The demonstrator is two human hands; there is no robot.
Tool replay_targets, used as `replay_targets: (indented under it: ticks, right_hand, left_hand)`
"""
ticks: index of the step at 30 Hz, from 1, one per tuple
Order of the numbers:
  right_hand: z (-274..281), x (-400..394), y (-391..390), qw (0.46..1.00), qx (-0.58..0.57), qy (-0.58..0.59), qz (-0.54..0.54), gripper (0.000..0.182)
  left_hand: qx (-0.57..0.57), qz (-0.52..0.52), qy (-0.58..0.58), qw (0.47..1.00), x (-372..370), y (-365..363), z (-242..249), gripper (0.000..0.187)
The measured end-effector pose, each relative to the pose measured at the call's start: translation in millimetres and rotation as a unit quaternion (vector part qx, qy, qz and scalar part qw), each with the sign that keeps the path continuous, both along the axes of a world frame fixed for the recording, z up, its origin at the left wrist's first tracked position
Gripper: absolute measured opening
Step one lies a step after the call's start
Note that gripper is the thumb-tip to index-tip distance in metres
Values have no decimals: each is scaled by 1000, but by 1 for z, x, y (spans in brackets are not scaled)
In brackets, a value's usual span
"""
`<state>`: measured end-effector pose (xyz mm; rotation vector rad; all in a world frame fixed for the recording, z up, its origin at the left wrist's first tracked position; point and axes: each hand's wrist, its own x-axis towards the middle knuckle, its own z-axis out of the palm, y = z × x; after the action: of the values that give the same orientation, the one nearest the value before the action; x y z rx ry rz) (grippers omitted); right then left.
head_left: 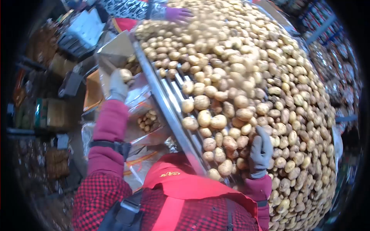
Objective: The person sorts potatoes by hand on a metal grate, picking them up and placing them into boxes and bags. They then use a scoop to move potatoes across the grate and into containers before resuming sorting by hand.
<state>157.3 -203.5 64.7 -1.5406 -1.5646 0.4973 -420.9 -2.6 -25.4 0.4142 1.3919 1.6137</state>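
My left hand [118, 85], in a grey glove, is over an open cardboard box [115, 48] on the left. Its fingers are closed on a potato [125, 75]. More potatoes show inside that box. My right hand [261, 152], also in a grey glove, rests among the heaped potatoes [293, 154] on the right. Its fingers are stretched out against the potatoes beside it, and I see nothing gripped in them. Between my hands, loose potatoes lie over a slatted metal rack [173, 90] with a raised metal edge [154, 82].
A co-worker's purple-gloved hand [178, 14] reaches over the far side of the heap. Below my left arm, a plastic-lined container [140, 98] holds small potatoes. White foam boxes [85, 29] are stacked at the far left. A blue shelf frame [322, 27] stands at the right.
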Motion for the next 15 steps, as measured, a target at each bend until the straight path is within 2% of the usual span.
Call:
replay_targets:
  ticks: [2, 3, 4, 5, 6, 7, 9, 10, 12, 14, 15]
  right_hand:
    - [-8, 2, 0, 1000, 12, -7, 1, 30]
    - [-6, 2, -1, 999, -11, 34, -15, 30]
    - [-5, 2, 2, 996, -32, 79, -26, 30]
    - [-1, 1, 4, 992, -45, 116, -34, 31]
    - [1, 0, 9, 992, -42, 116, -40, 31]
    - [2, 1, 14, 989, -28, 141, -32, 31]
    - [12, -1, 27, 989, -15, 147, -26, 32]
    - [18, -4, 35, 989, -11, 149, -23, 32]
    - [18, -3, 54, 987, 17, 162, -6, 32]
    - [22, -1, 69, 988, 0, 152, -2, 32]
    - [15, 1, 75, 990, 15, 144, -4, 32]
  left_hand:
    - [-101, 37, 195, 975, 16, 8, 40, 50]
    - [-96, 23, 190, 977, 26, 15, 36, 50]
    - [-58, -2, 346, 937, 34, 22, 33, 52]
    - [-16, -22, 494, 869, 48, 26, 41, 55]
    - [52, -75, 567, 819, 69, 30, 43, 55]
    - [125, -114, 560, 811, 116, 30, 58, 56]
    - [116, -271, 549, 782, 198, 37, 82, 56]
    - [173, -305, 530, 773, 239, 41, 84, 58]
    - [226, -369, 611, 663, 308, 65, 90, 68]
    - [182, -448, 614, 624, 365, 82, 105, 81]
    - [132, -470, 647, 585, 386, 97, 100, 85]
